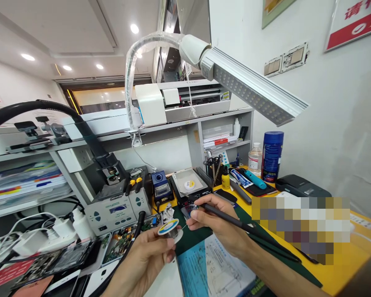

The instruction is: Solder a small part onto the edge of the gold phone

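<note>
Held in my left hand [150,251] is a small spool of solder wire [168,228] with a yellow-and-white label, its fingers closed around the rim. A thin strand runs from the spool toward the fingertips of my right hand [224,227]. In that right hand lies a black soldering iron [216,212], its tip pointing left and its cable trailing back over the wrist. The right thumb and fingers are bent close together near the strand; whether they pinch it is hard to tell. Below both hands are a green mat [185,243] and a printed blue-and-white sheet [204,264].
A rework station [114,216] and a blue soldering station [161,187] stand behind my left hand. Beyond my right hand is a flat heating plate unit [188,181]. Circuit boards [119,245] and phones lie left. A lamp [250,82] hangs overhead.
</note>
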### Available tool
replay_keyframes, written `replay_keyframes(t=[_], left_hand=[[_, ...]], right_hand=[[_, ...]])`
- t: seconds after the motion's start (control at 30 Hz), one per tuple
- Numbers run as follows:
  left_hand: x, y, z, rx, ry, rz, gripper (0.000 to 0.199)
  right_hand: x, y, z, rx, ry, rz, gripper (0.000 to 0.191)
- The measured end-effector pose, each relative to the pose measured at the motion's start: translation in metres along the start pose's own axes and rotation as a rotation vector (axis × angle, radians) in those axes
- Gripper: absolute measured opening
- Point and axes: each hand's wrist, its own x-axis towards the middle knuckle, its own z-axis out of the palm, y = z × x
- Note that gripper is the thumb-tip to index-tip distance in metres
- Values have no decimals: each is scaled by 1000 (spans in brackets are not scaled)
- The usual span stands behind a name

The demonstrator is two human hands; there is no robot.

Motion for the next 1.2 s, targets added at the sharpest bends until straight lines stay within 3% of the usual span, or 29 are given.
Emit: replay_keyframes(t=[0.3,0.47,0.8,1.0,1.2], left_hand=[[-1,9,1,347,136,178,25],[-7,21,-2,381,179,242,32],[-8,7,4,140,116,63,37],[-4,5,0,59,79,34,40],[-2,8,2,9,66,8,22]], right_hand=[[0,-3,-1,-30,-33,25,42],[2,0,-3,-31,-49,16,39],[1,2,-3,-44,-86,23,38],[1,3,-4,-49,-78,37,42],[2,10,-6,-45,-99,-6,39]])
